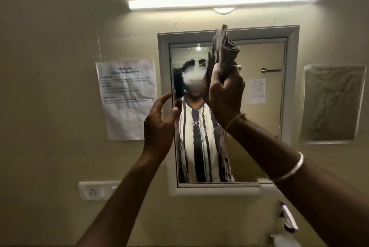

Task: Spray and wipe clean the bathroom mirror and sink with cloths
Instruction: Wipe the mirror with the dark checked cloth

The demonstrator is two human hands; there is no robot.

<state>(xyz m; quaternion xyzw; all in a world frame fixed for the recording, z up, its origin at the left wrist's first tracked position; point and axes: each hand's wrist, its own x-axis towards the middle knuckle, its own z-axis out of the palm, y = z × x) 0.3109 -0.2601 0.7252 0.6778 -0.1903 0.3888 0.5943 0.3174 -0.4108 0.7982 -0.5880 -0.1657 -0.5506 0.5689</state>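
Gripping a bunched grey-brown cloth [223, 51], the right hand [224, 91] is raised at the centre of the frame, fist closed around the fabric in front of the upper part of the framed mirror [265, 119]. Whether the cloth touches the glass cannot be told. The left hand [159, 125] hovers empty at the mirror's left edge, fingers loosely curled and spread. A spray bottle [287, 222] shows at lower right; a printed sheet [127, 97] hangs left of the mirror.

Spray bottle [287, 224] half behind forearm
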